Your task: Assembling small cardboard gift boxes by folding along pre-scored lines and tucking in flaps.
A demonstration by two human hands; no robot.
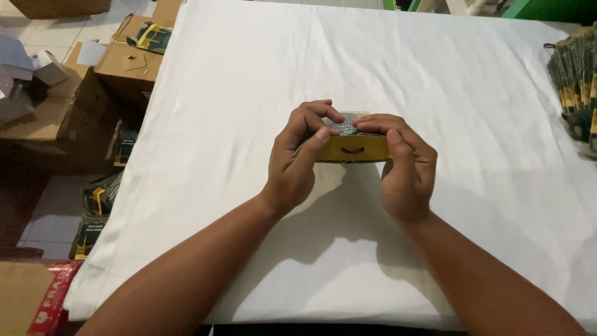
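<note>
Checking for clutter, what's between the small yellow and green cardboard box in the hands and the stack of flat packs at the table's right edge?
Only bare white tablecloth, seen in the head view.

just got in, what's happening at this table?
A person is holding a small yellow and dark green carton in both hands over a table covered with a white cloth. The left hand grips its left end with fingers curled over the top; the right hand holds the right end, fingers pressing on the top flap. A stack of similar flat cartons sits at the table's right edge. Cardboard boxes and more cartons lie on the floor to the left.
</note>
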